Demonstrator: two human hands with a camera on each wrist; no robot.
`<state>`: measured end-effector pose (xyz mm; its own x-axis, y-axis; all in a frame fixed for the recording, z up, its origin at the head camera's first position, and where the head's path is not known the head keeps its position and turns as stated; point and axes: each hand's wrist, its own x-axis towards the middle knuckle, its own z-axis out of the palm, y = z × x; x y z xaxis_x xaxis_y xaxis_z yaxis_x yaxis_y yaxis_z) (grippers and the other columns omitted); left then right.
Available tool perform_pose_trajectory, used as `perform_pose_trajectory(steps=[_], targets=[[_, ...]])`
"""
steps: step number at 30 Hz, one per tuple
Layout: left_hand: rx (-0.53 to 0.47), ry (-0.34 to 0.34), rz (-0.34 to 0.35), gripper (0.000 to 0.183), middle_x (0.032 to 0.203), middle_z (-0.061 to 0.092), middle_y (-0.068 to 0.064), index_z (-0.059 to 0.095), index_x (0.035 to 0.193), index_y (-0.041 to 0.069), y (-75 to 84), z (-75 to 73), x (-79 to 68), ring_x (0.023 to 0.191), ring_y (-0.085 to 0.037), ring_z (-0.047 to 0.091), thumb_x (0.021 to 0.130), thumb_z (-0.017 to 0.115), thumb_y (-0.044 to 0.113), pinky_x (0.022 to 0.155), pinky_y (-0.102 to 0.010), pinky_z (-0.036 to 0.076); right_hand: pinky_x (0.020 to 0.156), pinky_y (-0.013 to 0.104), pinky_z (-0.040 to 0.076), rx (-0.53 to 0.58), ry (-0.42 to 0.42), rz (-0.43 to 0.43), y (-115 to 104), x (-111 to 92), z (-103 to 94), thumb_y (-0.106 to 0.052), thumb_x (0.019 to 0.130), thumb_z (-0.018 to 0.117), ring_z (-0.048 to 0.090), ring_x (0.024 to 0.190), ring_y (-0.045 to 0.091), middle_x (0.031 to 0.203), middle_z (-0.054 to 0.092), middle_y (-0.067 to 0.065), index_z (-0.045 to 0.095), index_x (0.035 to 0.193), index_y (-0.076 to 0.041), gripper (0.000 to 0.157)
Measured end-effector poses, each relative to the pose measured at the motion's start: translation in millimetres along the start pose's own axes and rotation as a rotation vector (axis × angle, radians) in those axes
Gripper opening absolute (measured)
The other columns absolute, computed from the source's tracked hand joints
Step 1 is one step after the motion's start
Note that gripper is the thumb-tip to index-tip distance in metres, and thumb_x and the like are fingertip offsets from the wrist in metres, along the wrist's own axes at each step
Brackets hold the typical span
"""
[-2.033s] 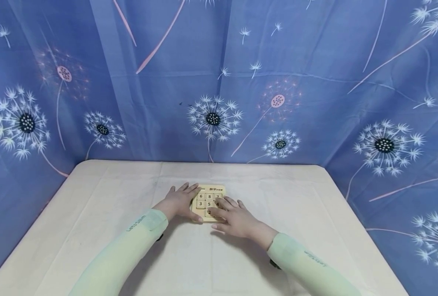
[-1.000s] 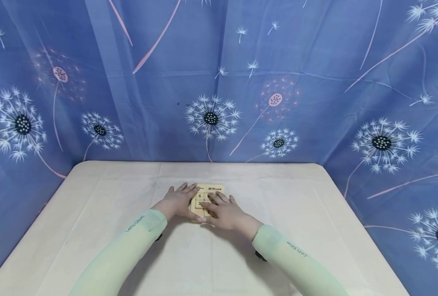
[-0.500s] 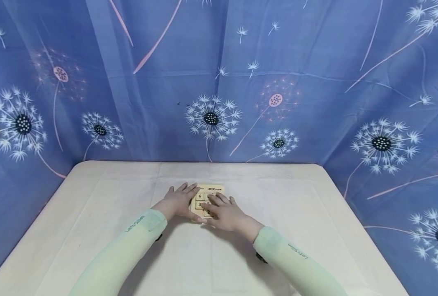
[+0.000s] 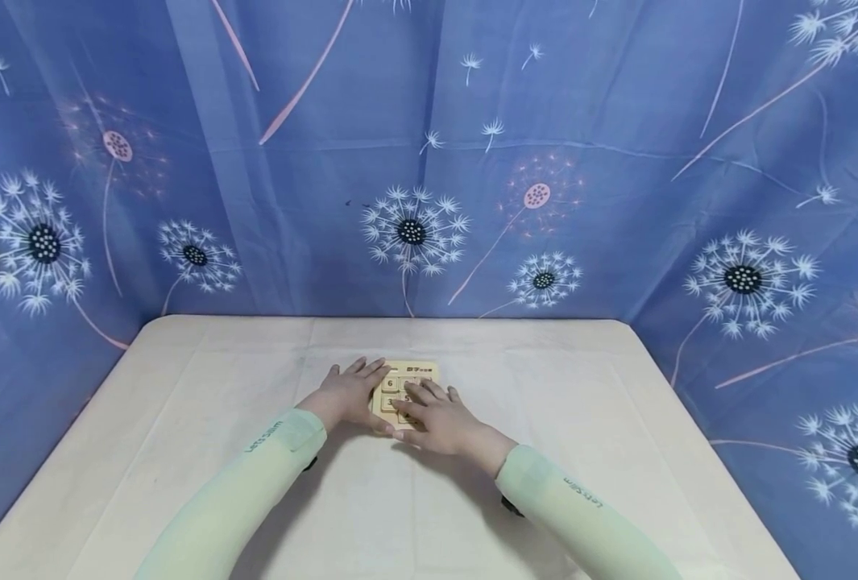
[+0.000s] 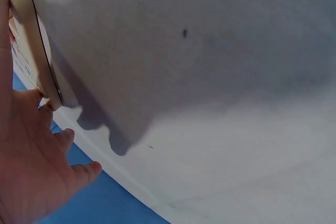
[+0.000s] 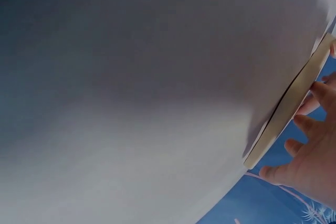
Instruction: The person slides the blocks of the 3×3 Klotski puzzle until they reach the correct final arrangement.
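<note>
A pale wooden number slide puzzle [image 4: 387, 417] lies flat on the table, with tiles 6 and 3 showing at its left. My left hand [image 4: 349, 395] holds its left side, thumb at the near edge and index finger at the far corner. In the left wrist view, other fingers spread past the board's end. My right hand [image 4: 443, 419] reaches over from the right, its extended fingertips on the tiles and its thumb at the near edge beside the left thumb. It hides most of the middle and right tiles. The right wrist view shows the board's side [image 6: 283, 108] edge-on.
A cream cloth covers the table [image 4: 254, 499], which has rounded far corners. Blue curtains [image 4: 305, 201] with dandelion prints stand behind it and along both sides. Pale green sleeves [image 4: 233, 483] cover both forearms.
Since two seconds ago my right hand has slid left across the puzzle, covering more tiles, and its thumb has come up to the left thumb. My left hand has stayed in place.
</note>
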<state>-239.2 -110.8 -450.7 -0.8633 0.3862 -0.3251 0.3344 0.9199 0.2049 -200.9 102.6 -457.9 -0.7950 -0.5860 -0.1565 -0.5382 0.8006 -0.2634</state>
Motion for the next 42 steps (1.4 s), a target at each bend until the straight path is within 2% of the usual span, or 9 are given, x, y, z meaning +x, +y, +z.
perform_pose_trajectory(steps=[42], targets=[[-0.003,-0.001,0.006,0.118,0.175,0.014,-0.002,0.023,0.165,0.017,1.5,-4.1,-3.8,0.162,-0.036,0.013,0.076,0.076,0.072,0.127,-0.071,0.015,0.123,0.074,0.022,-0.005,-0.001,-0.020,1.0,-4.4,1.2,-0.059,0.102,0.049,0.021,0.160,0.039,0.170,0.031,0.007,0.049,0.153,-0.030,0.059]])
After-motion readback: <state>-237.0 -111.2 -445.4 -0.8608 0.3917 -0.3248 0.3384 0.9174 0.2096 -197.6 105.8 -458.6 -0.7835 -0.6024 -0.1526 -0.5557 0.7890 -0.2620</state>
